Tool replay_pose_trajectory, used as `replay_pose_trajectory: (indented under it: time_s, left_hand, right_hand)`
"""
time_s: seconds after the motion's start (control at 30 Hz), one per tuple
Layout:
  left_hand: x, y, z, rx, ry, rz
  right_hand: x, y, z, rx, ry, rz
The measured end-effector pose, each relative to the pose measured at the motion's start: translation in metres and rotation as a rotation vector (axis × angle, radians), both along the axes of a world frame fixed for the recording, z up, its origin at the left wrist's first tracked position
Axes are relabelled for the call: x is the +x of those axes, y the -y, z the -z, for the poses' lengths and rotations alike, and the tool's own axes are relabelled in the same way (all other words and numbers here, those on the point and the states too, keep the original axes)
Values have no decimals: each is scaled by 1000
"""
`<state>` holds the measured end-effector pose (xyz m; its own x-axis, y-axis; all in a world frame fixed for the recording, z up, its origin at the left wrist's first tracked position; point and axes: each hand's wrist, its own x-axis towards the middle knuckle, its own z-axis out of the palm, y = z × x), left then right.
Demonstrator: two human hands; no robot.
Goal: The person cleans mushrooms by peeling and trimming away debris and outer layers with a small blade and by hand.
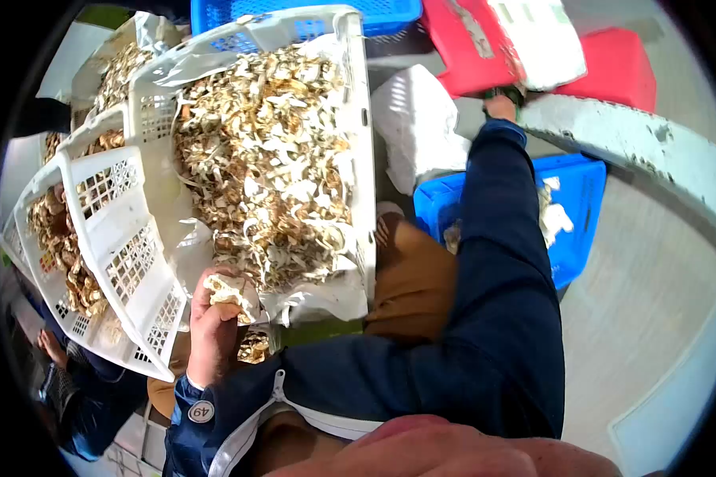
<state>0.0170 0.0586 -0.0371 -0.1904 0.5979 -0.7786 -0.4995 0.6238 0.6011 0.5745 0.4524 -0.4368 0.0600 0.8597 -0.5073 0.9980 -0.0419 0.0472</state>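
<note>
My left hand (pixel 213 327) is closed on a pale, cream-coloured mushroom piece (pixel 232 296), held at the near edge of a large white crate (pixel 359 159). Inside the crate, on a white liner, lies a heap of cut, dried-looking mushroom pieces (pixel 267 159). My right arm reaches far forward, and my right hand (pixel 500 108) is beside a red padded thing (pixel 473 48). Something dark green lies at its fingers, which are mostly hidden. Under that arm sits a blue basket (pixel 584 215) with a few pale pieces (pixel 555 215) in it.
White slatted crates (pixel 108 191) with brown mushrooms stand at the left. Another blue basket (pixel 390 16) is at the back, near a white sack (pixel 417 119). A pale curved ledge (pixel 636 131) runs along the right. Another person's hand (pixel 52 347) shows at lower left.
</note>
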Motion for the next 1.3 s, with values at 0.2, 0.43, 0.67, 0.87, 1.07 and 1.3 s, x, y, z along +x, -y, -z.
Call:
replay_pose_trajectory:
  time_s: [0.2, 0.43, 0.67, 0.87, 1.07, 1.3]
  left_hand:
    - [7, -27, 15, 36, 51, -89]
    - [4, -36, 20, 70, 59, -67]
    - [-2, -25, 10, 163, 130, -4]
    - [-4, 0, -26, 230, 169, 13]
    - [-16, 34, -46, 314, 120, 89]
    - [-12, 51, -47, 432, 94, 154]
  right_hand:
    - [24, -7, 70, -5, 27, -163]
    - [33, 7, -3, 143, 158, 89]
    - [15, 58, -140, 185, -37, 18]
    - [-36, 141, -303, 428, -234, -32]
    - [-196, 147, -454, 560, -526, -354]
    - [-422, 95, -417, 489, -746, -880]
